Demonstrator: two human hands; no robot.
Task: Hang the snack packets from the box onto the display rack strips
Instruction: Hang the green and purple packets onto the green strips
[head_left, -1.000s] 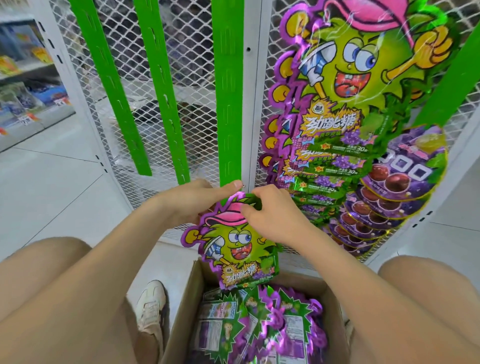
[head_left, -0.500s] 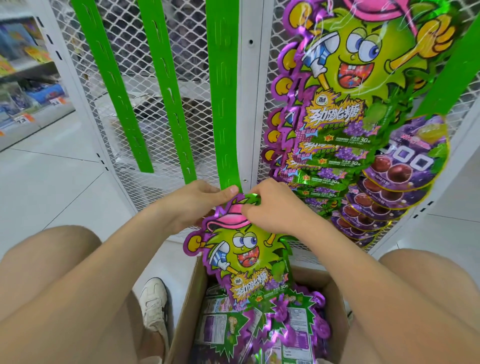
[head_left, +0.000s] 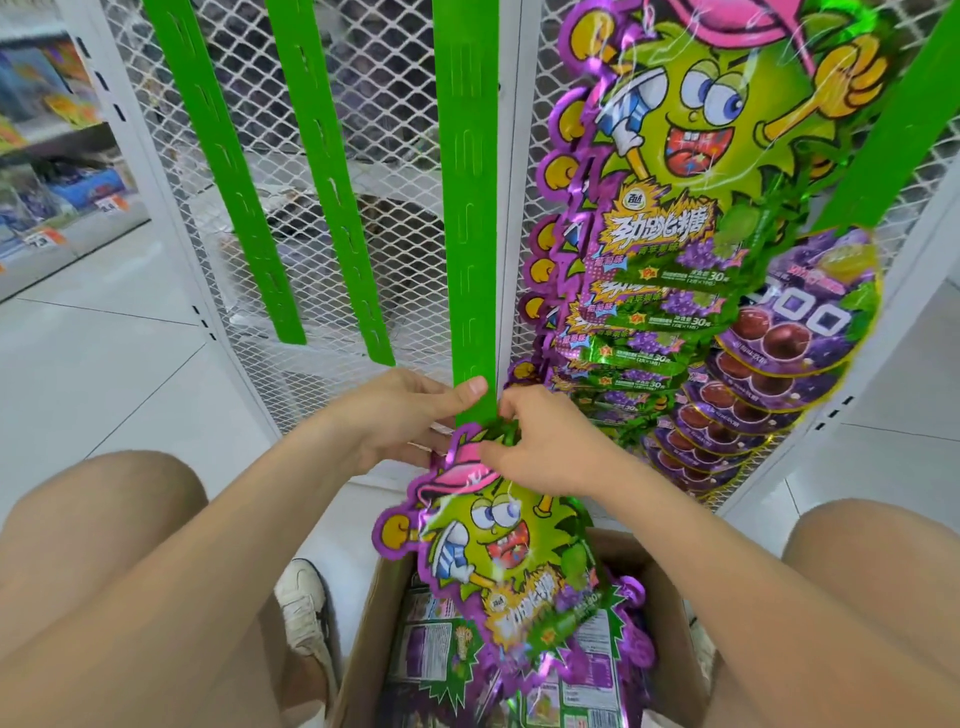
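A green and purple snack packet (head_left: 498, 556) with a cartoon face hangs below the bottom end of the middle green display strip (head_left: 470, 218). My left hand (head_left: 400, 421) pinches the strip's lower end, thumb on its front. My right hand (head_left: 540, 447) grips the packet's top edge right at the strip's tip. Under them, an open cardboard box (head_left: 670, 623) holds several more packets (head_left: 431, 649). Whether the packet's hole is on a hook is hidden by my fingers.
Two more bare green strips (head_left: 223, 171) (head_left: 332, 182) hang on the white mesh rack (head_left: 384, 104) to the left. A filled strip of the same packets (head_left: 670, 171) and purple grape packets (head_left: 789, 338) hang on the right. My knees flank the box; a white shoe (head_left: 304, 603) is beside it.
Both hands have risen with the packet from above the box to the middle strip's bottom end. My left thumb now presses on the strip.
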